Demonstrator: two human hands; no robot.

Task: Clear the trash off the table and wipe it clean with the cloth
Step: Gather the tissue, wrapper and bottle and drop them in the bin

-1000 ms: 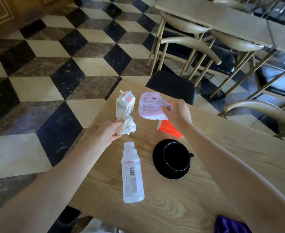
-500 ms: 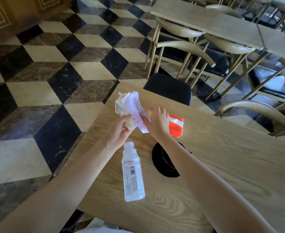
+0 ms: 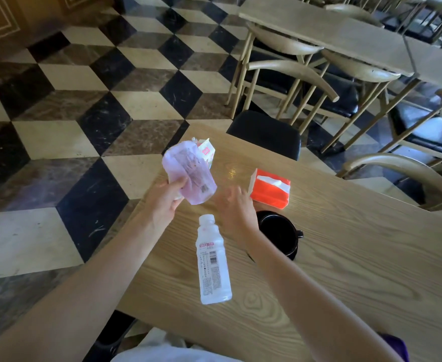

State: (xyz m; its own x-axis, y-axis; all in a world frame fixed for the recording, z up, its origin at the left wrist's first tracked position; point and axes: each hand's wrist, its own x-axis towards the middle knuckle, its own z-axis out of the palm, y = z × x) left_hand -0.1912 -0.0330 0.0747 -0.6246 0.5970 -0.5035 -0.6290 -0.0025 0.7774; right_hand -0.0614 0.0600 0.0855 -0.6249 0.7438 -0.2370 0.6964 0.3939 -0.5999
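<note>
My left hand (image 3: 163, 202) grips a crumpled pink plastic bag (image 3: 188, 173) above the table's far left corner, with a bit of white tissue hidden under its fingers. Behind the bag stands a small white and pink carton (image 3: 206, 150). My right hand (image 3: 237, 206) hovers open over the wooden table (image 3: 345, 257), fingers spread, holding nothing. A clear plastic bottle (image 3: 213, 265) lies on its side just below that hand. A corner of the purple cloth (image 3: 396, 347) shows at the near right edge.
An orange tissue pack (image 3: 270, 188) sits right of my right hand. A black cup on a black saucer (image 3: 280, 233) is partly hidden behind my right forearm. A black-seated chair (image 3: 264, 134) stands at the table's far end, with more chairs and tables beyond.
The pink bag has passed from my right hand into my left hand, which held only the tissue. My right hand has let go and pulled back, fingers spread.
</note>
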